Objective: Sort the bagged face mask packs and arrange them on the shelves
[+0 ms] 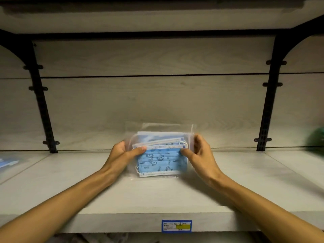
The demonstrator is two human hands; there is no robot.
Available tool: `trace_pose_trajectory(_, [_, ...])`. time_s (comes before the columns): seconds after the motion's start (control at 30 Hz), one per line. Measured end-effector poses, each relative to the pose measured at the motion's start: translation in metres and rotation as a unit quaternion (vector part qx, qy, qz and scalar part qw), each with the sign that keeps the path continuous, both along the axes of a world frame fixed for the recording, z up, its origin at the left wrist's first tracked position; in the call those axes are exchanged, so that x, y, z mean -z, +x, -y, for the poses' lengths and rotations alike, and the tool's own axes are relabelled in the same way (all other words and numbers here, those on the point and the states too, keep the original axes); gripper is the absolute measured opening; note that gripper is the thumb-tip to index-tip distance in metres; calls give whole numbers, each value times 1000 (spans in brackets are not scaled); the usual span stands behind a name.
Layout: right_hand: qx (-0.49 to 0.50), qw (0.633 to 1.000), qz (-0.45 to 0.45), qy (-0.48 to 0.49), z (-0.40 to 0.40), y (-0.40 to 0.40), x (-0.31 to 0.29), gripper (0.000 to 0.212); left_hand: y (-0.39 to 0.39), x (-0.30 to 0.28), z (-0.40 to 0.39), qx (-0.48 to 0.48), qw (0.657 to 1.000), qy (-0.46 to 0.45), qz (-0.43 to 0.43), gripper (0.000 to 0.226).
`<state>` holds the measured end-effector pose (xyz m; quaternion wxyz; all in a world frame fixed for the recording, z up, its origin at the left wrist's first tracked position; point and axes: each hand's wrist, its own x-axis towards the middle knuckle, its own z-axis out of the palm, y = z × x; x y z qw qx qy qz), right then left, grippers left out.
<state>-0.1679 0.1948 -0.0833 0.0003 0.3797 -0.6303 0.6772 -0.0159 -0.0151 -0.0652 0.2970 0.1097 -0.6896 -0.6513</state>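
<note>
- A clear plastic bag of blue face masks [160, 155] is held at the middle of a pale wood-grain shelf [157, 199], its lower edge on or just above the shelf board; which of the 2 cannot be told.
- The masks inside are light blue with a small dark cartoon print, and white ear loops show at the lower left corner and upper right corner.
- The left hand [122, 153] grips the bag's left edge, thumb across the front, fingers curled behind.
- The right hand [198, 151] grips the bag's right edge the same way, thumb on the front near the top strip of the front mask.
- Both forearms reach in from the lower corners.
- Another bagged blue pack [8, 163] lies at the far left of the shelf, well apart.
- A blurred green object [315, 139] sits at the right edge.
- 2 black brackets [40, 95] stand against the back panel.
- A blue and yellow price label [176, 225] is stuck on the shelf's front lip.
</note>
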Motion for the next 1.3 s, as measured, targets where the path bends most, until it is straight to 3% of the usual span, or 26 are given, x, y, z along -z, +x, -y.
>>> trace_pose_trajectory(0.23, [-10, 998, -30, 59, -9, 3, 3, 24, 9, 13, -6, 12, 999, -27, -25, 56])
trace_pose_trajectory(0.6, [44, 984, -77, 157, -20, 9, -3, 21, 15, 19, -9, -8, 995, -98, -14, 32])
trace_pose_trajectory(0.7, [101, 977, -128, 135, -26, 6, -32, 50, 20, 7, -7, -19, 991, -130, 1, 19])
trace_pose_trajectory(0.77, [129, 956, -226, 134, -30, 8, -59, 78, 20, -7, -5, -34, 985, -168, 4, 20])
trace_pose_trajectory(0.87, [93, 898, -349, 250, -29, 15, -90, 88, 15, -34, -8, -39, 964, -262, -14, 29])
trace_pose_trajectory(0.93, [52, 877, -339, 337, -26, 17, -99, 72, 9, -52, -11, -22, 950, -311, -26, 26])
trace_pose_trajectory(1.0, [48, 867, -331, 370, -28, 16, -100, 37, 0, -65, -14, -19, 938, -345, -34, 29])
trace_pose_trajectory(1.1, [67, 917, -236, 315, -40, 7, -91, 16, -21, -71, -23, -105, 928, -357, -15, 58])
trace_pose_trajectory(1.17, [66, 952, -126, 271, -53, -1, -84, 14, -36, -64, -34, -152, 950, -272, 6, 82])
trace_pose_trajectory(1.23, [89, 969, -12, 229, -69, -12, -76, 17, -48, -51, -50, -111, 981, -138, 75, 89])
trace_pose_trajectory(1.3, [122, 968, 81, 206, -89, -24, -68, 18, -59, -36, -72, 24, 982, -27, 184, 66])
